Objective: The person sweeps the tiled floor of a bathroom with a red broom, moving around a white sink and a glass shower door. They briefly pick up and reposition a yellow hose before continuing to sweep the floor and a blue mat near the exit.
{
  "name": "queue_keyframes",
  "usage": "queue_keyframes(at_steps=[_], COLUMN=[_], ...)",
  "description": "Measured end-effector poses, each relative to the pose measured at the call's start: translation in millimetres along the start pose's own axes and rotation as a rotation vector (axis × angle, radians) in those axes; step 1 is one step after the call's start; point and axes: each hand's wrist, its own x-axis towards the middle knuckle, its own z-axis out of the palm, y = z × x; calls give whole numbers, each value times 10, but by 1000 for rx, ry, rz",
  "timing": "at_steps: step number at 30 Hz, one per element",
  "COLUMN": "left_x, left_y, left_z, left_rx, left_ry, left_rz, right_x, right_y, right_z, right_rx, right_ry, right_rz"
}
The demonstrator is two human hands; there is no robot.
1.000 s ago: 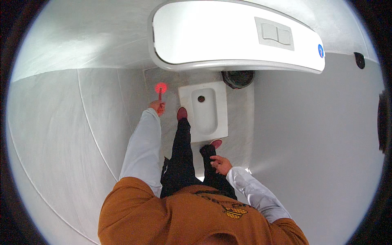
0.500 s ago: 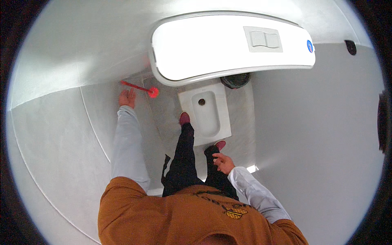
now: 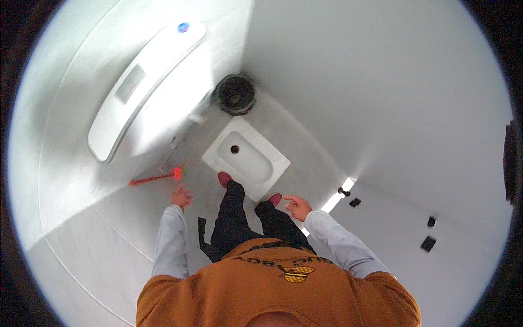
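My left hand (image 3: 181,197) hangs with its fingers apart and holds nothing; they are a little blurred. Just beyond it is a red long-handled toilet brush (image 3: 155,179), its round bristly head pointing right; no touch between hand and brush shows. My right hand (image 3: 297,208) is held near my right thigh, index finger stretched toward the left and the other fingers loosely bent, with nothing visible in it. Between and beyond the hands, a white squat toilet (image 3: 279,164) is set in the grey floor, its dark drain hole at the far end. My dark red shoes are at its near edge.
A white curved cistern (image 3: 139,90) juts from the brightly lit wall at the far left. A black bin (image 3: 252,94) stands in the far corner. Grey walls close in on both sides. Small black fittings (image 3: 428,243) are on the right wall, by a bright gap (image 3: 335,198).
The view has swung right, so the cistern now appears far left and the black fittings come into sight. My left hand has drawn back from beside the brush handle. The right hand remains near my thigh.
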Motion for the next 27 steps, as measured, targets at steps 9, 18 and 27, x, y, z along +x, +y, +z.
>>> queue_keyframes(at_steps=[9, 18, 27], left_x=[-618, -904, -222], left_y=[730, 1180, 1499], left_z=[1889, 3511, 3459], left_rx=[473, 826, 1098], left_ry=[-269, -462, -718], left_rz=[-36, 162, 267], right_x=[-1051, -2179, -3134], right_y=[1999, 4288, 5140], right_z=[-1011, -580, 1469], right_rx=[63, 638, 1246], right_ry=[837, 1537, 2609], right_rz=[205, 704, 352])
